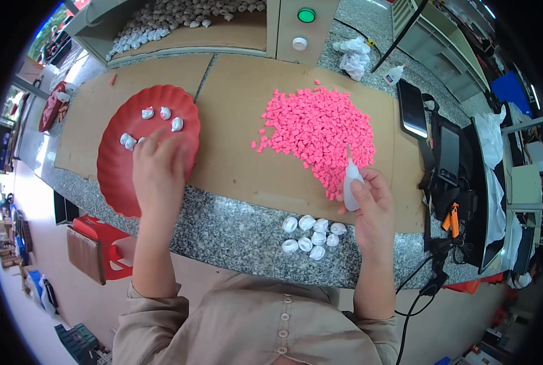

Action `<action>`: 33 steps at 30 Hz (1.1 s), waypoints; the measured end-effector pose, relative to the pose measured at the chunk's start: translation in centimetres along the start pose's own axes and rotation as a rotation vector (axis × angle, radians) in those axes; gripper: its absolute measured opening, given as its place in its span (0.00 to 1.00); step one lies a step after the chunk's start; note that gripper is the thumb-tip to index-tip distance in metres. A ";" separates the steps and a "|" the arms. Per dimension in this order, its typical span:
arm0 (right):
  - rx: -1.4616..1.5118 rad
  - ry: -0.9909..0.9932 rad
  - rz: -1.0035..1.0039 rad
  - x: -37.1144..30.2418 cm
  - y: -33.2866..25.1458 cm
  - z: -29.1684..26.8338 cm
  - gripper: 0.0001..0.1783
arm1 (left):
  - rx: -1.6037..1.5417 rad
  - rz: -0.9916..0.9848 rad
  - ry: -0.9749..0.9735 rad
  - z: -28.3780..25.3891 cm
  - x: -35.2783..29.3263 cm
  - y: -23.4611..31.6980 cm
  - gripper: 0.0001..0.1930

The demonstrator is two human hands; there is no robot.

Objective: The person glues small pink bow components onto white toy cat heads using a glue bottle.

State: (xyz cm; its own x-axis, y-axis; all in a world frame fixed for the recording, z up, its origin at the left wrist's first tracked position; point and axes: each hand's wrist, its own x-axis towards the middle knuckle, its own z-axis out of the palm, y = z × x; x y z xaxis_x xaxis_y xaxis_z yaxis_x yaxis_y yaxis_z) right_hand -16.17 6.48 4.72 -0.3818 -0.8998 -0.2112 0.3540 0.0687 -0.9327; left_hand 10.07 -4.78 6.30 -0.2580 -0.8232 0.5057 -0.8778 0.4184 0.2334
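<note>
My left hand (156, 173) is over the red scalloped plate (116, 185), its fingers smeared by motion, so whether they hold anything is hidden. Several small white figure heads lie on the plate, two of them (147, 113) (165, 113) with pink on them. One white head (128, 141) sits right beside my left fingers. In my right hand (373, 201) is a small white squeeze bottle (352, 182) with a thin nozzle pointing up. Just behind it spreads a heap of small bright pink pieces (320, 121) on the cardboard.
Several white heads (306, 222) cluster on the granite near the front edge. A box (287, 30) with a green button stands at the back, with many white pieces inside. A phone (411, 108), a crumpled plastic bag (352, 58) and cables lie to the right.
</note>
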 end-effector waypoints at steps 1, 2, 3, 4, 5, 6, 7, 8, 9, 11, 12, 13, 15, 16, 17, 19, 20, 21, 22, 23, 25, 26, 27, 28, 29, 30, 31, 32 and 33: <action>0.035 0.005 -0.018 -0.1 0.1 -0.4 0.14 | -0.151 0.018 -0.058 -0.4 -0.7 2.3 0.06; 0.033 0.007 -0.019 -0.2 0.0 -0.6 0.14 | -0.443 0.034 -0.204 0.2 -2.3 4.0 0.06; 0.109 -0.017 -0.010 -0.3 0.0 -0.8 0.14 | -0.613 0.033 -0.414 0.3 -3.4 6.3 0.07; 0.186 -0.042 -0.002 -0.5 -0.2 -0.9 0.14 | -0.663 0.079 -0.539 0.8 -4.5 7.8 0.08; 0.221 -0.054 -0.019 -0.5 -0.3 -1.0 0.13 | -0.610 0.141 -0.570 1.6 -5.4 8.6 0.09; 0.219 -0.056 -0.020 -0.6 -0.4 -1.2 0.13 | -0.556 0.205 -0.601 2.3 -5.9 9.1 0.10; 0.172 -0.025 -0.071 -0.7 -0.4 -1.3 0.14 | -0.556 0.203 -0.598 2.6 -6.1 9.0 0.10; 0.125 0.014 -0.124 -0.7 -0.3 -1.6 0.14 | -0.615 0.169 -0.637 2.9 -6.0 8.8 0.10; 0.124 0.019 -0.127 -0.7 -0.2 -1.8 0.14 | -0.672 0.133 -0.676 3.0 -5.7 8.6 0.10; 0.208 0.001 -0.214 -0.7 0.2 -2.2 0.13 | -0.841 -0.191 -0.944 2.3 -3.8 7.9 0.07; 0.211 0.003 -0.218 -0.7 0.1 -2.1 0.13 | -1.213 -0.485 -0.966 2.6 -3.1 7.7 0.04; 0.233 -0.042 -0.241 -0.8 -0.1 -1.7 0.13 | -1.502 -0.576 -0.918 3.1 -2.6 7.7 0.04; 0.255 -0.089 -0.268 -1.1 -0.2 -0.8 0.13 | -1.974 -0.671 -0.839 4.7 -2.8 7.8 0.09; 0.145 -0.051 -0.346 -1.4 -0.1 -0.2 0.14 | -1.974 -0.666 -0.843 5.0 -2.8 8.3 0.09; 0.033 -0.014 -0.422 -1.5 0.0 -0.1 0.14 | -2.020 -0.731 -0.832 5.4 -2.9 8.9 0.10; -0.071 0.000 -0.416 -1.8 0.3 -0.4 0.15 | -2.055 -0.835 -0.848 6.6 -3.9 9.0 0.12; -0.224 0.010 -0.502 -1.8 0.8 -0.8 0.15 | -2.058 -0.838 -0.858 6.7 -4.1 9.0 0.12; -0.378 0.018 -0.585 -1.7 1.1 -1.0 0.16 | -2.060 -0.819 -0.881 6.7 -4.1 9.0 0.12; -0.383 0.024 -0.580 -1.7 1.1 -1.2 0.16 | -2.062 -0.800 -0.903 6.8 -4.2 9.1 0.11; -0.451 0.017 -0.618 -1.6 1.1 -1.2 0.16 | -2.064 -0.805 -0.905 6.9 -4.1 9.1 0.11; -0.520 0.007 -0.653 -1.6 1.2 -1.3 0.15 | -2.046 -0.735 -0.902 7.0 -4.1 9.0 0.11; -0.509 0.005 -0.646 -1.6 1.2 -1.2 0.15 | -2.048 -0.739 -0.902 7.1 -4.2 8.9 0.11; -0.499 0.003 -0.640 -1.6 1.2 -1.2 0.15 | -2.051 -0.727 -0.907 7.1 -4.2 8.9 0.11; -0.501 0.002 -0.638 -1.6 1.2 -1.2 0.15 | -2.054 -0.715 -0.911 7.1 -4.2 8.9 0.10; -0.526 -0.007 -0.638 -1.6 1.2 -1.2 0.15 | -2.057 -0.719 -0.911 7.1 -4.2 9.0 0.10; -0.551 -0.016 -0.638 -1.6 1.1 -1.3 0.15 | -2.048 -0.732 -0.903 7.0 -4.2 9.0 0.10; -0.554 -0.017 -0.637 -1.5 1.1 -1.3 0.15 | -2.038 -0.745 -0.896 7.0 -4.2 9.1 0.09; -0.559 -0.023 -0.639 -1.5 1.2 -1.2 0.15 | -2.040 -0.748 -0.895 7.1 -4.3 9.1 0.09; -0.565 -0.029 -0.642 -1.5 1.3 -1.2 0.15 | -2.039 -0.744 -0.898 7.1 -4.3 9.0 0.09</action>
State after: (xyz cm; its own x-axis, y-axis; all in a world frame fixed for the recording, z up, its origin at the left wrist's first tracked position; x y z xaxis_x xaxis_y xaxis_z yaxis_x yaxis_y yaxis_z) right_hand -16.17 8.41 3.48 -0.3382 -0.8480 0.4080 -0.4049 -0.2602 -0.8765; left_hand 0.40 -0.21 0.28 -0.7463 -0.6200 -0.2423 0.3603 -0.6823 0.6361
